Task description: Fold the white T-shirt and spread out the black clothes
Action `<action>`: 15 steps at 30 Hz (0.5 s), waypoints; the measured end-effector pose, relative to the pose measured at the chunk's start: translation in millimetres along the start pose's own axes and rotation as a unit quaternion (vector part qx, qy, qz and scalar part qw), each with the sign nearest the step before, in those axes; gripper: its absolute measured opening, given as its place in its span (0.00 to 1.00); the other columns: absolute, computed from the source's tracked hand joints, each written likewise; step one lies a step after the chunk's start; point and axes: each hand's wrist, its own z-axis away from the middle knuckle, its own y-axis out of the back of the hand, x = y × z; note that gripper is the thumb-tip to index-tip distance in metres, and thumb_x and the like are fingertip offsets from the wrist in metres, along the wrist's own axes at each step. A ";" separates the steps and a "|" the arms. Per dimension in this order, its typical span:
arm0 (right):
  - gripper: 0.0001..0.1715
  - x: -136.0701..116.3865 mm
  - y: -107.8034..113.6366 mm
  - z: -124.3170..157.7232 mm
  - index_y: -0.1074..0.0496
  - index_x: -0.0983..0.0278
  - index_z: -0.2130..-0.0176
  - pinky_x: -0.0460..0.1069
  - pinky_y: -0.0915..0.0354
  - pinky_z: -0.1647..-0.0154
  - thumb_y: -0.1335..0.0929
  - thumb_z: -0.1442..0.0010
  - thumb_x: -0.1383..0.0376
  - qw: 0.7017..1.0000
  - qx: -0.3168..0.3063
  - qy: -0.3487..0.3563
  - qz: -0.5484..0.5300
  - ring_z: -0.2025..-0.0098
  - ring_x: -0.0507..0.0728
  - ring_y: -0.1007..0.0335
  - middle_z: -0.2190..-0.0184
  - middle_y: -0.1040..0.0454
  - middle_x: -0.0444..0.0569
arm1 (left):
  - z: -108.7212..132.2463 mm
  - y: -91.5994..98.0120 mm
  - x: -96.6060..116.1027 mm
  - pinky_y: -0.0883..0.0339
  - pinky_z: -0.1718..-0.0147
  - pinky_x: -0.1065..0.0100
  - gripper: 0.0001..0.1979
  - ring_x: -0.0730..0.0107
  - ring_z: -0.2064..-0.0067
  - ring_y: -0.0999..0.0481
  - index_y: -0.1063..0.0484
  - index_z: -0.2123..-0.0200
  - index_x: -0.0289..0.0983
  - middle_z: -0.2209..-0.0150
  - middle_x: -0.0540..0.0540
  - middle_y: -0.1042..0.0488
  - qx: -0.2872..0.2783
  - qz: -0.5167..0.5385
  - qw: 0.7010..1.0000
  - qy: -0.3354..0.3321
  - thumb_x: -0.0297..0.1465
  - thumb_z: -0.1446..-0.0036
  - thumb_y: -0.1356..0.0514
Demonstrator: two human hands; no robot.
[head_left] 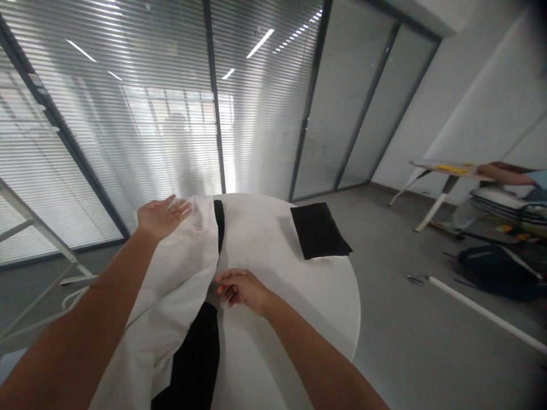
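Note:
A white cloth (pixel 179 279) lies over the left part of a round white table (pixel 273 228), with some soft folds in it. Black fabric (pixel 196 353) shows from under its right edge near me, and a narrow black strip shows farther up. My left hand (pixel 162 218) is at the far left of the white cloth, its fingers spread; whether it touches the cloth I cannot tell. Beside the cloth's right edge, my right hand (pixel 243 290) hovers with loosely bent fingers apart and nothing visible in them. A flat black piece of cloth (pixel 320 230) rests at the table's right rim.
Behind the table stands a glass partition (pixel 256 114) with blinds. At the right, a person's arm (pixel 508 173) rests on another table (pixel 431 165). A dark bag (pixel 496 270) and a white pole (pixel 482 310) lie on the floor. A white metal frame (pixel 47 239) is at left.

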 end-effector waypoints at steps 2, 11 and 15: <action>0.12 0.6 0.5 -1.2 0.26 0.65 0.64 0.47 0.38 0.76 0.32 0.53 0.66 1.000 0.005 0.000 0.003 0.78 0.51 0.33 0.72 0.25 0.46 | -12.1 3.4 7.8 0.28 0.54 0.52 0.19 0.54 0.51 0.25 0.32 0.52 0.32 0.54 0.36 0.25 -0.028 0.149 0.988 0.009 0.34 0.44 0.50; 0.10 2.2 -2.6 -0.5 0.27 0.64 0.65 0.46 0.39 0.76 0.32 0.50 0.65 0.999 -0.001 0.001 0.045 0.78 0.50 0.33 0.73 0.25 0.44 | -7.2 13.4 -14.0 0.27 0.66 0.63 0.14 0.65 0.65 0.24 0.29 0.58 0.29 0.62 0.39 0.24 0.044 0.020 0.979 0.197 0.28 0.48 0.45; 0.11 -2.2 -4.2 3.9 0.27 0.64 0.65 0.46 0.39 0.78 0.34 0.52 0.67 0.999 0.015 0.008 0.049 0.79 0.50 0.33 0.73 0.25 0.45 | 2.2 10.1 -27.9 0.27 0.72 0.63 0.11 0.65 0.71 0.24 0.29 0.64 0.31 0.68 0.40 0.24 0.045 -0.173 0.965 0.190 0.30 0.47 0.47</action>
